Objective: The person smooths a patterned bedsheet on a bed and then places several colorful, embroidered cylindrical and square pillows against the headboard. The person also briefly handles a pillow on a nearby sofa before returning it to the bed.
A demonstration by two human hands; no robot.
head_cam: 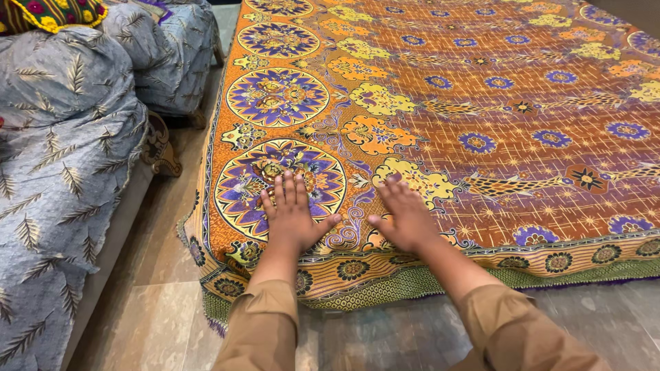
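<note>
An orange patterned bedspread (481, 103) with purple medallions and yellow flowers lies spread flat over the floor, filling most of the view. My left hand (292, 213) rests palm down on a purple medallion near the cloth's front left corner, fingers apart. My right hand (405, 216) lies flat beside it on a yellow flower motif, fingers together and thumb out. Both hands press on the cloth and hold nothing. Tan sleeves cover my forearms at the bottom edge.
A sofa under a grey leaf-print cover (62, 158) runs along the left side, with a colourful cushion (48, 14) on top. Bare tiled floor (158, 323) shows between the sofa and the bedspread's green fringed border (412, 282).
</note>
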